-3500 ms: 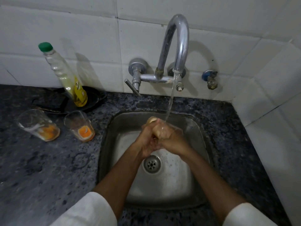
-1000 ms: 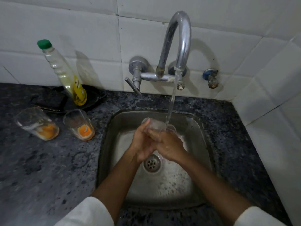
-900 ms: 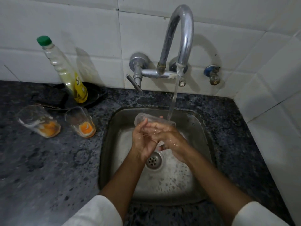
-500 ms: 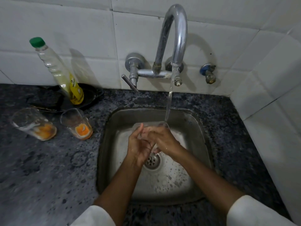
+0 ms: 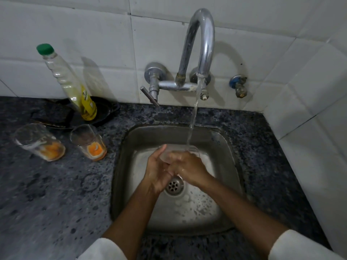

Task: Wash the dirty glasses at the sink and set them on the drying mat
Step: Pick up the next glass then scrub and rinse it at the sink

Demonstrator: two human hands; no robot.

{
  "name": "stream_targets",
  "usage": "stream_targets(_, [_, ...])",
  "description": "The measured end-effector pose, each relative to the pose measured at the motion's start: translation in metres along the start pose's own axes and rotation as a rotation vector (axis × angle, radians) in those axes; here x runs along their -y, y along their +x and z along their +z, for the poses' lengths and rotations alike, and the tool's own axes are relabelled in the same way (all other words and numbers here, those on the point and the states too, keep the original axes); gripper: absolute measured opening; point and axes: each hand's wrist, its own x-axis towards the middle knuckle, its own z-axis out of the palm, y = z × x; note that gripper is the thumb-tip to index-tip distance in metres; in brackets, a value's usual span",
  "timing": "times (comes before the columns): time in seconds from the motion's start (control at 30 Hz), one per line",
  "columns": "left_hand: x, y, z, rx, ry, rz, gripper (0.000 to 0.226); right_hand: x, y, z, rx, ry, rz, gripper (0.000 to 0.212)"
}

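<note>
glass: clear glass (image 5: pixel 178 151) held over the sink (image 5: pixel 221 139), lying roughly sideways, rim under the water stream (image 5: pixel 193 117)
left hand: left hand (image 5: pixel 156 172) cups the glass from the left, fingers (image 5: pixel 162 149) fairly straight and pressed on its wall; I read it as flat contact, not a wrap
right hand: right hand (image 5: pixel 185 166) lies over the glass, fingers curled round it; this hand carries it
dirty glasses: two more on the desk (image 5: pixel 47 194) left of the sink, far glass (image 5: pixel 40 142) and near glass (image 5: pixel 88 142), both with orange residue, close together but apart
mat: I see no drying mat in view
risk slip: wet glass, wet hands; if the right hand eases, it drops onto the steel basin near the drain (image 5: pixel 173 184)
risk knock: tap (image 5: pixel 201 44) spout hangs right above; lifting the glass straight up could clip it
risk splash: stream hitting the tilted rim can spray onto the desk
risk left side: bottle (image 5: pixel 69 83) leans in a dark dish (image 5: pixel 101 113) just behind the dirty glasses; a reach there could tip one
edges: sink walls close round both hands; tiled wall (image 5: pixel 309 109) near on the right
room: open desk front left; narrow strip right of the sink
</note>
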Motion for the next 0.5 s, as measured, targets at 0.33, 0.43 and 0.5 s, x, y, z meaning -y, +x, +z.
stream_targets(0.33, [-0.008, -0.021, 0.005, -0.297, 0.770, -0.056, 0.055, -0.007, 0.008, -0.021, -0.095, 0.399, 0.179, 0.014])
stream_targets(0.43, [-0.034, -0.030, -0.006, 0.015, 0.772, 0.084, 0.063, -0.012, 0.002, -0.045, 0.042, 0.633, 0.168, 0.016])
stream_targets(0.5, [-0.043, -0.041, -0.002, 0.275, 0.659, -0.079, 0.051, -0.017, 0.003, -0.050, 0.126, 0.741, 0.132, 0.016])
